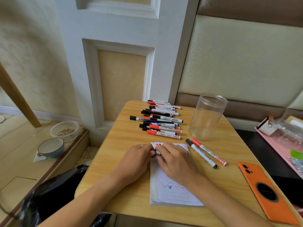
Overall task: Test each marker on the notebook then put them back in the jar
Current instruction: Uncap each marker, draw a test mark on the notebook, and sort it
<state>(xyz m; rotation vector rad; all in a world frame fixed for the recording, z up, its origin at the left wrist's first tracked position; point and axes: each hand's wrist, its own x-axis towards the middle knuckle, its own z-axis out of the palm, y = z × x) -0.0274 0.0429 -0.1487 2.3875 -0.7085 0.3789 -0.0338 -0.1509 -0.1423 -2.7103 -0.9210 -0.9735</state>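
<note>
A lined notebook (173, 192) lies open on the wooden table (131, 190), with blue and red scribbles on its page. Over its top edge my left hand (136, 161) and my right hand (175, 161) meet, both gripping one marker (157, 152) between them; only a small white and black part of it shows. A pile of several markers (161, 122) lies at the table's far side. Two more markers (205, 153), one black-capped and one red-capped, lie to the right of the notebook. The clear plastic jar (206, 117) stands upright with nothing in it.
An orange phone (265, 192) lies face down at the table's right front. A pink tray (282, 145) with clutter sits further right. On the floor to the left are a blue bowl (50, 147), a clear container (64, 130) and a black bag (54, 194).
</note>
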